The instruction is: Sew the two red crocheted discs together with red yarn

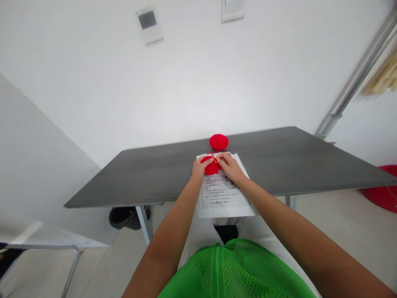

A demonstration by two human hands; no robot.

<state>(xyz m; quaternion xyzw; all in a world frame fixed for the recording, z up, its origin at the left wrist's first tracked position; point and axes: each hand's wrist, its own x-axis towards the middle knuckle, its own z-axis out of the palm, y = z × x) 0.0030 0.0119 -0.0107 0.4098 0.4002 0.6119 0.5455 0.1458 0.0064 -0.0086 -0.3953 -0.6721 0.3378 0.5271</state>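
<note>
A red crocheted piece point(211, 167) is in front of me above a printed sheet of paper point(225, 205). My left hand point(200, 167) is closed on its left side, with the thumb lying across the top. My right hand point(230, 166) pinches at the right edge of the piece, beside a small yellow ring point(217, 160), too small to make out fully. Thin red yarn point(212, 155) loops above the piece. Just behind it, a ball of red yarn point(218, 141) rests on the dark grey table point(155, 174).
The paper hangs over the table's front edge toward my lap. A white wall point(186, 91) stands behind the table. Under the table at left is a black-lined bin point(124, 217); a red basin point(381, 194) sits on the floor at right. A metal pole point(353, 87) leans at right.
</note>
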